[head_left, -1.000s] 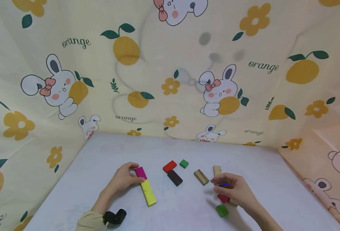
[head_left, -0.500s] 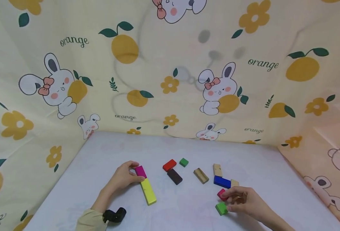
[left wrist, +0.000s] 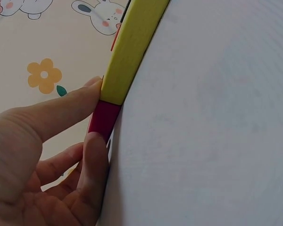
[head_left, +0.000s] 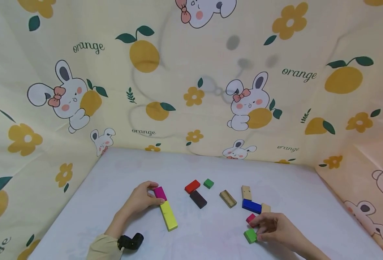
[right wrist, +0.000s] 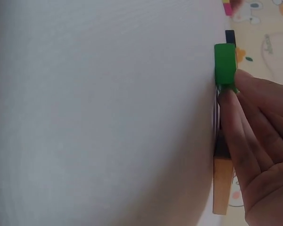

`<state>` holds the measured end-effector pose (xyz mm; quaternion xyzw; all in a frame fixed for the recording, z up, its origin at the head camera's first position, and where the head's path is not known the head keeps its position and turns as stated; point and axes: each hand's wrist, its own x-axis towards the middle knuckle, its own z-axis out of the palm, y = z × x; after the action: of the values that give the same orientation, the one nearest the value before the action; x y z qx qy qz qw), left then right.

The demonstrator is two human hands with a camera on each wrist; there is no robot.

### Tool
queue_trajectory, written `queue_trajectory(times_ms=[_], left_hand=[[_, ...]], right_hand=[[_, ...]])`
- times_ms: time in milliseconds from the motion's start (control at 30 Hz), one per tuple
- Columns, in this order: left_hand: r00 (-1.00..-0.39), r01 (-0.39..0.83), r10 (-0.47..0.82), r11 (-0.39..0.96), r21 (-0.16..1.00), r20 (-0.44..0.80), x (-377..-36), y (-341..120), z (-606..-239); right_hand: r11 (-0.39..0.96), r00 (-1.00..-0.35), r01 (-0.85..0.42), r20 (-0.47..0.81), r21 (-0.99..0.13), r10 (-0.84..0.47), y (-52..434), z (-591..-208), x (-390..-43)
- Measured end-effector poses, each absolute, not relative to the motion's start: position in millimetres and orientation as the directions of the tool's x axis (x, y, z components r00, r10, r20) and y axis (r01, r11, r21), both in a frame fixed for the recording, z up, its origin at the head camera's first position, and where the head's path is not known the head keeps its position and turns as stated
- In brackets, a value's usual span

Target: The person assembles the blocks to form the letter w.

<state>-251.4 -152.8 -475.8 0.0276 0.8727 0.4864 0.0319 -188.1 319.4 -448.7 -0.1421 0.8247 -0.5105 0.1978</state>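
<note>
My left hand (head_left: 140, 198) holds a magenta block (head_left: 160, 194) between thumb and forefinger. A longer yellow block (head_left: 169, 216) lies end to end with it on the table, and the thumb sits right at their seam in the left wrist view. Over on the right, my right hand (head_left: 277, 228) pinches the near edge of a small green block (head_left: 250, 236) with thumb and fingertips. Just beyond it lies a small pinkish-red block (head_left: 250, 218), partly hidden by the forefinger. In the right wrist view, the fingertips are right at the end of the green block (right wrist: 225, 64).
A blue block (head_left: 251, 206) touches a plain wooden block (head_left: 246, 193), with another wooden piece (head_left: 266, 208) beside it. In the middle lie a grooved wooden block (head_left: 228, 199), a dark brown block (head_left: 198, 199), a red block (head_left: 192, 186) and a second green block (head_left: 209, 183).
My right hand has come nearer and slightly right, from over the blue block to the small green block, uncovering the blue one. The left hand stays on the magenta block.
</note>
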Motion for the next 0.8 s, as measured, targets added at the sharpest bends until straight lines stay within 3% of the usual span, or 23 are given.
queue_trajectory(times_ms=[800], left_hand=[[-0.996,0.028,0.082,0.525,0.851,-0.018,-251.4,-153.8,-477.2]], right_hand=[[0.427,-0.842,-0.067,-0.179,-0.902,-0.509,322.6,-454.7,-191.7]])
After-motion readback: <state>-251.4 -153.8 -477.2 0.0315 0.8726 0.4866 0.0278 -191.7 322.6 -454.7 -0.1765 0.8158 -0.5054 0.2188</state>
